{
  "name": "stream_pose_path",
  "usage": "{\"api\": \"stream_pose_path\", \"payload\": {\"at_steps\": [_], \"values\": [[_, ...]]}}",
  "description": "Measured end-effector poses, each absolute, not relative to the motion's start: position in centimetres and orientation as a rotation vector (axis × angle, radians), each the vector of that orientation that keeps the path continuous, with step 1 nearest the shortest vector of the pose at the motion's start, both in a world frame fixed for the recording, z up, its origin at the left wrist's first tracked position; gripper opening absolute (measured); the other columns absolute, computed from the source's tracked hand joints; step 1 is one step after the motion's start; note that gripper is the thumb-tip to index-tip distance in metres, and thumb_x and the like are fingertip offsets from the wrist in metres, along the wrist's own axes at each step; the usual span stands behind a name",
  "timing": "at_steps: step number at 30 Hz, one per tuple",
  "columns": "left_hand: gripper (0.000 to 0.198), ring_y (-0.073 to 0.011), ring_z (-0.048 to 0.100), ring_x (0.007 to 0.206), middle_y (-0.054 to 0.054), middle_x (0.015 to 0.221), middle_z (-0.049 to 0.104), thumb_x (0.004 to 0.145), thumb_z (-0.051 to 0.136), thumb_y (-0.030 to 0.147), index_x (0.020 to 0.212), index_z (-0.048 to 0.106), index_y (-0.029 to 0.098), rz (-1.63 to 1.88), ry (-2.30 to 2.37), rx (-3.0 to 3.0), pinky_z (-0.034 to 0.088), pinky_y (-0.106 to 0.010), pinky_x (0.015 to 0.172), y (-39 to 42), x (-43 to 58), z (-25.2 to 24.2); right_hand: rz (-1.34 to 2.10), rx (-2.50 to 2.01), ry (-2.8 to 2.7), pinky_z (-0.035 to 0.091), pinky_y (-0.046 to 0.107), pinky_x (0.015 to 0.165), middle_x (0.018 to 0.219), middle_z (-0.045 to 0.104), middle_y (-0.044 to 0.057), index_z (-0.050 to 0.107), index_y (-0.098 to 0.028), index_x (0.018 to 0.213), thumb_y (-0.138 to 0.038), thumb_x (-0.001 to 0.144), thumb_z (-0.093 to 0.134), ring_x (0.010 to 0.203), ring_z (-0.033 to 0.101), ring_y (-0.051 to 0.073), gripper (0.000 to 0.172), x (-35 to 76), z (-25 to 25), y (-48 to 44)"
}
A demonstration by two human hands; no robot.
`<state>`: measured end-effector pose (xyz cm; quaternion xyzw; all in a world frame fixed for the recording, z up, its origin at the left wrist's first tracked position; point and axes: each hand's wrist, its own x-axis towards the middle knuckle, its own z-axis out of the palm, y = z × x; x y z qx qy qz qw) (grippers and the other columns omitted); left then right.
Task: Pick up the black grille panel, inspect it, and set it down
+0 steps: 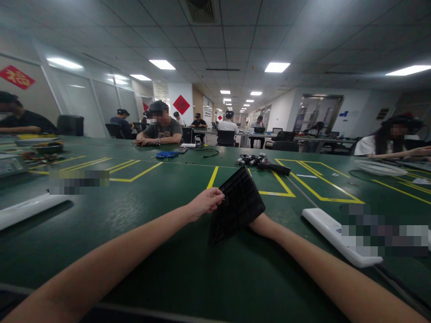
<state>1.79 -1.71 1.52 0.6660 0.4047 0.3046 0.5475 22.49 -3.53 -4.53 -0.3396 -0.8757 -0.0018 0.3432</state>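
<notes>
A flat black tray [237, 204], its face divided into a grid of small compartments, is held tilted steeply above the green table. My right hand [261, 224] supports it from behind at the lower right edge; the fingers are hidden behind it. My left hand [208, 200] is at the tray's left side with thumb and fingers pinched together at its face. Whatever lies between those fingertips is too small and dark to make out. What the compartments hold, if anything, cannot be seen.
White power strips [340, 237] lie on the green table [161, 269], right and left. Beyond the tray are a dark cylindrical tool [274, 168], a blue item [166, 154] and yellow tape outlines. A co-worker [161, 125] sits across; another person [387, 139] sits at right.
</notes>
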Motion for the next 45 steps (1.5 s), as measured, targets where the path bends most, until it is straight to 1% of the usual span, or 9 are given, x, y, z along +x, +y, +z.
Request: {"api": "stream_pose_path", "payload": {"at_steps": [4, 12, 15, 19, 25, 32, 38, 41, 45], "values": [[0.025, -0.0019, 0.033, 0.042, 0.007, 0.061, 0.044, 0.072, 0.057, 0.038, 0.080, 0.045, 0.017, 0.705, 0.962, 1.605, 0.018, -0.015, 0.039, -1.5, 1.8, 0.8, 0.034, -0.871, -2.294, 0.042, 0.038, 0.089, 0.099, 0.063, 0.009, 0.065, -0.019, 0.089, -0.024, 0.086, 0.038, 0.097, 0.053, 0.022, 0.028, 22.4, -4.3, -3.7], [0.023, -0.0046, 0.038, 0.047, 0.007, 0.056, 0.043, 0.074, 0.055, 0.037, 0.077, 0.045, 0.017, 0.856, 1.004, 1.730, 0.029, -0.016, 0.043, -1.6, 2.5, -0.1, 0.062, -0.846, -2.265, 0.040, 0.039, 0.092, 0.113, 0.058, 0.008, 0.062, -0.020, 0.099, -0.024, 0.086, 0.038, 0.102, 0.051, 0.021, 0.027, 22.1, -4.6, -3.4], [0.024, -0.0045, 0.037, 0.045, 0.007, 0.056, 0.043, 0.078, 0.048, 0.040, 0.077, 0.045, 0.017, 0.833, 0.983, 1.754, 0.028, -0.016, 0.042, -1.6, 2.3, 0.2, 0.043, -0.886, -2.268, 0.040, 0.040, 0.092, 0.111, 0.059, 0.009, 0.062, -0.019, 0.099, -0.025, 0.087, 0.037, 0.103, 0.050, 0.022, 0.029, 22.2, -5.1, -3.1], [0.020, -0.0050, 0.039, 0.044, 0.006, 0.058, 0.048, 0.075, 0.054, 0.034, 0.082, 0.046, 0.017, 0.744, 0.956, 1.791, 0.028, -0.017, 0.043, -1.5, 1.8, 0.5, 0.033, -0.896, -2.280, 0.039, 0.041, 0.093, 0.108, 0.060, 0.010, 0.063, -0.019, 0.096, -0.025, 0.086, 0.037, 0.105, 0.049, 0.023, 0.029, 22.4, -5.1, -3.1], [0.024, -0.0085, 0.041, 0.047, 0.005, 0.052, 0.045, 0.077, 0.051, 0.039, 0.069, 0.047, 0.017, 0.804, 1.067, 2.003, 0.031, -0.020, 0.047, -0.7, 2.0, 0.0, 0.066, -0.906, -2.294, 0.039, 0.041, 0.094, 0.111, 0.060, 0.007, 0.061, -0.023, 0.105, -0.024, 0.086, 0.037, 0.107, 0.049, 0.023, 0.030, 22.1, -4.2, -3.7], [0.006, -0.0102, 0.049, 0.054, 0.000, 0.064, 0.056, 0.071, 0.053, 0.019, 0.072, 0.049, 0.016, 0.822, 1.041, 1.939, 0.035, -0.022, 0.050, -1.0, 1.6, 1.6, 0.017, -0.933, -2.270, 0.034, 0.042, 0.098, 0.115, 0.059, 0.007, 0.059, -0.022, 0.108, -0.023, 0.086, 0.038, 0.110, 0.048, 0.023, 0.031, 22.0, -4.7, -3.5], [0.017, -0.0067, 0.044, 0.050, 0.002, 0.065, 0.049, 0.070, 0.055, 0.025, 0.079, 0.045, 0.015, 0.757, 0.933, 1.292, 0.030, -0.018, 0.045, -1.0, 1.4, 2.2, -0.026, -0.945, -2.271, 0.033, 0.043, 0.100, 0.118, 0.056, 0.009, 0.060, -0.019, 0.106, -0.021, 0.085, 0.039, 0.114, 0.044, 0.023, 0.030, 22.0, -4.9, -3.4], [0.035, -0.0065, 0.040, 0.052, 0.004, 0.065, 0.045, 0.063, 0.067, 0.034, 0.088, 0.051, 0.015, 0.677, 0.981, 1.571, 0.026, -0.018, 0.045, -0.8, 1.4, 1.9, 0.009, -0.931, -2.262, 0.034, 0.044, 0.099, 0.119, 0.056, 0.008, 0.058, -0.021, 0.110, -0.023, 0.085, 0.039, 0.114, 0.045, 0.023, 0.031, 22.0, -4.8, -3.5], [0.045, -0.0105, 0.045, 0.066, 0.002, 0.072, 0.047, 0.063, 0.067, 0.040, 0.099, 0.056, 0.014, 0.614, 0.991, 1.927, 0.035, -0.022, 0.057, -0.4, 1.3, 1.3, 0.032, -0.897, -2.267, 0.034, 0.044, 0.099, 0.120, 0.055, 0.010, 0.058, -0.020, 0.112, -0.024, 0.086, 0.039, 0.113, 0.046, 0.023, 0.033, 22.0, -4.5, -3.6]]}}
